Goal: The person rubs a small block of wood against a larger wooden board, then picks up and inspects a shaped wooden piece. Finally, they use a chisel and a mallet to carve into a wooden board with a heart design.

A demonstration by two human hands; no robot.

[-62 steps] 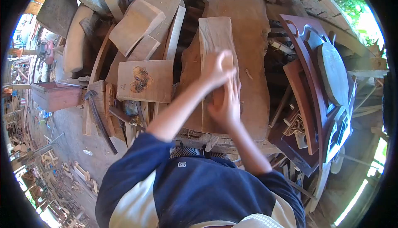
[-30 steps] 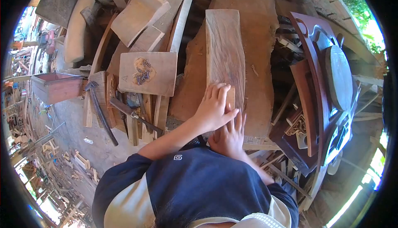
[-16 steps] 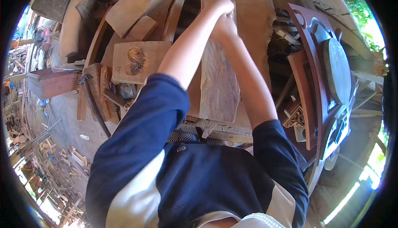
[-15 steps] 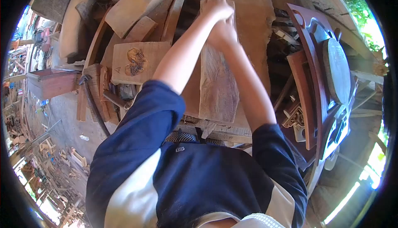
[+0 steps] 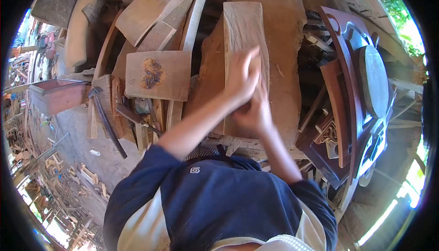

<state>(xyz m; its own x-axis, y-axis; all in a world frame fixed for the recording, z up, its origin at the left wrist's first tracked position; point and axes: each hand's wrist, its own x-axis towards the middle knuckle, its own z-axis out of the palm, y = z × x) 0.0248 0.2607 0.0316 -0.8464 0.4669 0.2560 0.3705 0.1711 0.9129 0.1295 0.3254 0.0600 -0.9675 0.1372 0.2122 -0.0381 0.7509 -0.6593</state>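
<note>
Plank: long pale wooden plank [image 5: 243, 27], flat on the wide reddish-brown wooden slab [image 5: 286, 54].
Long axis: running away from the body, far end pointing to the top of the view, near end at the slab's near edge, partly hidden by the arms.
Left hand [image 5: 242, 75]: pressed on the plank's top face about the middle of its length, fingers bent forward; blurred, so impossible to tell whether closed on anything.
Right hand [image 5: 257, 111]: just behind the left one and touching it, nearer to the body, also on the plank; blurred too, grip not possible to tell.
Arms: both stretched forward from navy sleeves, meeting over the plank.
Left of the slab: square light board with a dark mark [image 5: 157, 75], lying flat among stacked pieces of wood; below it a dark curved tool [image 5: 107, 123].
Far left: red-brown open box [image 5: 50, 96], well apart from the plank.
Right of the slab: dark red carved furniture parts [image 5: 343, 86], with a round grey disc [image 5: 372, 82] resting against them.
</note>
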